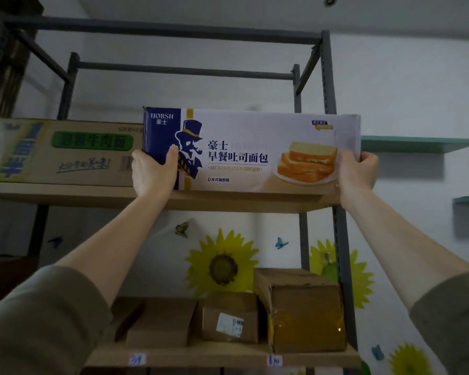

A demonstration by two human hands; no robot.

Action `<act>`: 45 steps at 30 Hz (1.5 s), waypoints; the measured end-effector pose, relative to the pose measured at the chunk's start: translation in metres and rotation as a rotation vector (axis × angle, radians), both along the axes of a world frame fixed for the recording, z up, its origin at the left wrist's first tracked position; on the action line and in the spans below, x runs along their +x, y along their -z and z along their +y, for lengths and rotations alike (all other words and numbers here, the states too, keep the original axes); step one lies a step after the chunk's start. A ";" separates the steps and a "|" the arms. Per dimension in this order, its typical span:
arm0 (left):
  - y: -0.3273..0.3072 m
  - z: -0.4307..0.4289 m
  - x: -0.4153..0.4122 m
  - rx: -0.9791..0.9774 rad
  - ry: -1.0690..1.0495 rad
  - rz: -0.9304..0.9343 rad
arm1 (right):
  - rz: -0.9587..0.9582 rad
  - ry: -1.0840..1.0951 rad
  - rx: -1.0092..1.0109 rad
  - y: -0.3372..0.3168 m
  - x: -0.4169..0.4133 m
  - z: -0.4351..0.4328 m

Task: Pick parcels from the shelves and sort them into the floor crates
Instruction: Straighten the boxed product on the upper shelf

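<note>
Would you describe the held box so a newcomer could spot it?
At the metal rack's upper board, the left hand and right hand grip a wide box. Unlike the brown carton beside it, it is white and blue, picturing toast.

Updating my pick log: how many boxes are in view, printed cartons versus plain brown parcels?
Printed cartons: 2 (bread box, noodle carton)
Plain brown parcels: 3 (left parcel, labelled parcel, large parcel), all on the lower shelf
Total: 5

The wall [417, 77] had big sunflower decals [224, 266] and little butterfly stickers [281, 243] stuck on it, plus a couple teal ledges [417, 143] off right.
</note>
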State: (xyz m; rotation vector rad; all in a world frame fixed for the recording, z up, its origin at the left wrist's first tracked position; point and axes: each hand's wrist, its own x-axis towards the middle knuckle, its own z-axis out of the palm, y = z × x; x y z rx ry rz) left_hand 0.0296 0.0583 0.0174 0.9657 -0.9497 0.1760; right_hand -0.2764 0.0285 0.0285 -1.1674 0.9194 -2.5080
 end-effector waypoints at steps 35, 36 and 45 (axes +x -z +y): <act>0.193 0.098 0.053 0.181 0.643 0.435 | -0.026 -0.497 0.212 0.207 0.008 0.115; 0.197 0.098 0.053 0.191 0.642 0.414 | -0.040 -0.490 0.223 0.210 0.009 0.116; 0.223 0.094 0.057 0.210 0.661 0.328 | -0.127 -0.437 0.293 0.252 0.014 0.102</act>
